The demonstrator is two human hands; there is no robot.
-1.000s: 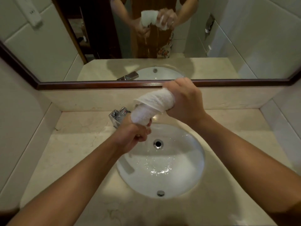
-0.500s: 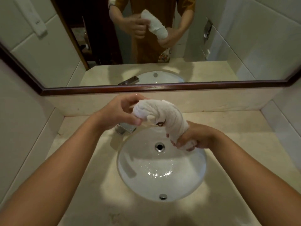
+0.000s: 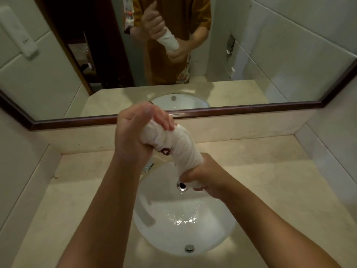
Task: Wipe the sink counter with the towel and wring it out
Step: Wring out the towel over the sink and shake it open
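Observation:
A white towel [image 3: 179,146], twisted into a tight roll with a small dark red mark, slants above the back of the white oval sink [image 3: 212,238]. My left hand [image 3: 135,136] grips its upper end, raised in front of the mirror frame. My right hand [image 3: 204,176] grips its lower end just over the sink's overflow hole [image 3: 182,186]. Water glistens in the bowl. The beige marble counter [image 3: 270,180] surrounds the sink.
A chrome faucet [image 3: 148,167] peeks out under my left wrist at the sink's back left. A wood-framed mirror [image 3: 231,110] runs along the back wall and reflects me. Tiled walls close both sides. The drain plug [image 3: 189,248] sits at the near rim of the bowl.
My left hand has risen higher and moved right with the towel's top end, my right hand has stayed low over the sink, and the roll is twisted tighter and stands steeper.

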